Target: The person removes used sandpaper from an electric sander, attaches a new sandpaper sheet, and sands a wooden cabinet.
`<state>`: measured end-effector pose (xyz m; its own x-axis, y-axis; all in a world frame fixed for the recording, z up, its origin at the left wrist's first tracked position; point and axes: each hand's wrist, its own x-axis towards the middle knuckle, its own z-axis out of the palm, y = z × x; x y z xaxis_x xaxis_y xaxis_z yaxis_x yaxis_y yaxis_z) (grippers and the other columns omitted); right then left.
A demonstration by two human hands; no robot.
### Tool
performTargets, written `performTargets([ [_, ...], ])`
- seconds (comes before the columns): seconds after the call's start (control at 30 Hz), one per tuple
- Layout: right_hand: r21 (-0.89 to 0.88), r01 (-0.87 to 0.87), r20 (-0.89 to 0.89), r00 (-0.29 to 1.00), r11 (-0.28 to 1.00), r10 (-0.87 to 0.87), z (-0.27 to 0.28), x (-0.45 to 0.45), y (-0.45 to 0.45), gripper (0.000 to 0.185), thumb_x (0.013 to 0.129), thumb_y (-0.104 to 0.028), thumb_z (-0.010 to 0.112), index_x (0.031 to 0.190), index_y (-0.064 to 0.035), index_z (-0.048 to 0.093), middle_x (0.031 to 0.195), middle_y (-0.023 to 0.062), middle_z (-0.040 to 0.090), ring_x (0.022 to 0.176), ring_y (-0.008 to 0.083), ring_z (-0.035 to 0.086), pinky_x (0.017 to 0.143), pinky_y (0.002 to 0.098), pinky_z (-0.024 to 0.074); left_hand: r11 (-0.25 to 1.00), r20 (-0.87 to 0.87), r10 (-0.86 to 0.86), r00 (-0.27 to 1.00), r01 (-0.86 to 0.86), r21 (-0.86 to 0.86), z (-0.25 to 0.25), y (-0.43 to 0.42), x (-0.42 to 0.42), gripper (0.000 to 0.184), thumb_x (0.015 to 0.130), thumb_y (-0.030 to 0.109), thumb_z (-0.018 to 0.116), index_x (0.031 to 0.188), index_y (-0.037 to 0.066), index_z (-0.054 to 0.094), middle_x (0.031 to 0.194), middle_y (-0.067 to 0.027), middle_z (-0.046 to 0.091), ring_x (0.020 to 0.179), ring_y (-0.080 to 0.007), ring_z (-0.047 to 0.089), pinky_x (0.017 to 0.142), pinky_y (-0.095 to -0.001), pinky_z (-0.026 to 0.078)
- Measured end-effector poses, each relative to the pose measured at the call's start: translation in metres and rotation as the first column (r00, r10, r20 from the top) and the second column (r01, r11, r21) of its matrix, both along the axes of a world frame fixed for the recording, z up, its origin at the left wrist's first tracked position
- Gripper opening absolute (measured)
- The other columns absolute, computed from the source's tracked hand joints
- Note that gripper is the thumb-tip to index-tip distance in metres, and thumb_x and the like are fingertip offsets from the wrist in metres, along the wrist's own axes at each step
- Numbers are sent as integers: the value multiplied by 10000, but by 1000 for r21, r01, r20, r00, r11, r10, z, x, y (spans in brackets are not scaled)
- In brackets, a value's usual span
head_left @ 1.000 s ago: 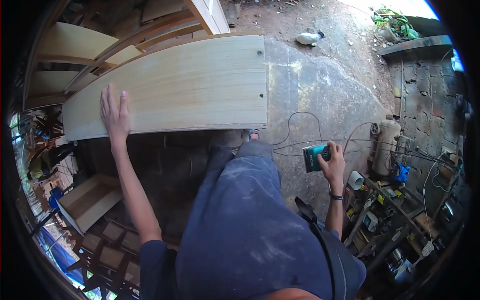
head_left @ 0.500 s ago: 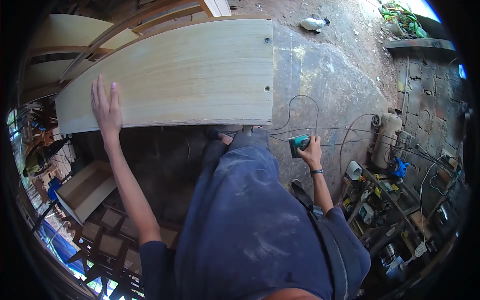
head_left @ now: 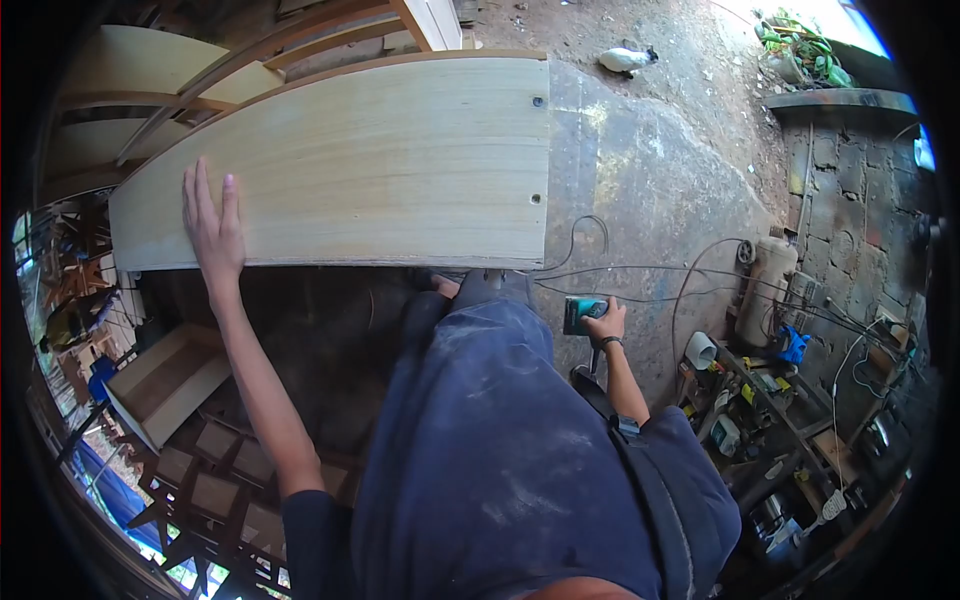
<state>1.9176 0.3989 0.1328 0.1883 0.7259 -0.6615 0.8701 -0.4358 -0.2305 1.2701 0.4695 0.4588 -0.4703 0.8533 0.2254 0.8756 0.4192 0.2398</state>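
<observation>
A long pale wooden panel (head_left: 390, 160) with a curved far edge lies across in front of me. Two dark holes show near its right end. My left hand (head_left: 214, 225) rests flat on the panel's left part, fingers stretched out. Low at my right side, apart from the panel, my right hand (head_left: 607, 324) grips a teal electric sander (head_left: 579, 314). The fingers wrap round its body, and its underside is hidden from me.
Black cables (head_left: 650, 268) run over the concrete floor (head_left: 650, 180) to the right. A beige tank (head_left: 768, 290) stands by the brick wall, near a cluttered tool shelf (head_left: 770, 400). An open wooden drawer (head_left: 170, 385) sits at lower left. A white-and-dark animal (head_left: 626, 60) is at the top.
My right hand has drawn the sander slightly back toward my body and to the left. The left hand stays flat on the panel. The view has shifted slightly.
</observation>
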Motion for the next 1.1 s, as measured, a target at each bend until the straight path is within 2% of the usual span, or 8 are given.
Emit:
performTargets([
  [0.43,0,77,69,995,997,-77,-17,16,11,732,546,-314,873,1182,-122,566,1172,221,519,1070,430,616,895,486,534,999,6,31,999,-31,8,1,1,3,649,1034,481,476,1509,43,410,1570,-255,340,1480,-393,287,1205,-464,221],
  [0.6,12,24,27,999,1000,-25,-8,0,26,741,550,-318,862,1200,-115,570,1172,238,533,1094,444,597,918,479,525,998,5,30,1000,-30,48,1,1,5,576,1033,378,521,1457,-9,462,1531,-265,397,1451,-396,343,1201,-438,252],
  [0.67,47,-45,-1,999,998,45,-18,-1,27,830,552,-316,861,1296,-94,569,1227,255,542,1120,445,589,949,471,515,995,1,-18,1000,17,103,-11,-5,-10,575,991,390,591,1379,-31,533,1466,-277,468,1397,-417,404,1172,-452,301],
  [0.7,105,-67,-36,997,992,71,-33,3,22,902,560,-313,858,1358,-25,552,1271,268,562,1159,431,583,980,472,503,981,148,-33,988,3,195,-9,0,-3,522,959,330,639,1309,-53,576,1370,-281,551,1325,-424,475,1146,-455,337],
  [0.8,73,-104,-152,982,992,114,-55,0,34,888,538,-287,867,1318,23,575,1236,274,614,1120,425,609,974,462,501,910,-2,-77,997,71,409,-15,4,-2,446,890,319,702,1144,-38,615,1128,-255,626,1064,-432,593,946,-511,461],
  [0.87,146,-142,-72,985,979,154,-72,0,29,894,539,-292,837,1328,3,538,1245,302,555,1157,452,562,999,484,473,913,-62,-65,996,85,400,-8,-1,0,504,892,348,703,1196,-43,609,1235,-236,604,1170,-401,567,1015,-473,445],
  [0.97,-57,-225,0,974,973,226,-67,-5,53,958,541,-271,837,1401,-28,491,1281,328,519,1195,466,534,1045,468,445,931,126,12,992,-57,361,-3,-15,11,579,923,380,657,1320,-33,574,1387,-250,539,1340,-399,467,1142,-460,354],
  [1.1,-34,-353,-41,935,935,351,-58,-16,72,932,537,-272,835,1376,-38,505,1282,331,496,1153,475,547,1012,473,457,978,55,106,993,-114,175,-1,-61,9,569,980,359,609,1410,-2,516,1497,-248,448,1439,-371,378,1192,-441,308],
])
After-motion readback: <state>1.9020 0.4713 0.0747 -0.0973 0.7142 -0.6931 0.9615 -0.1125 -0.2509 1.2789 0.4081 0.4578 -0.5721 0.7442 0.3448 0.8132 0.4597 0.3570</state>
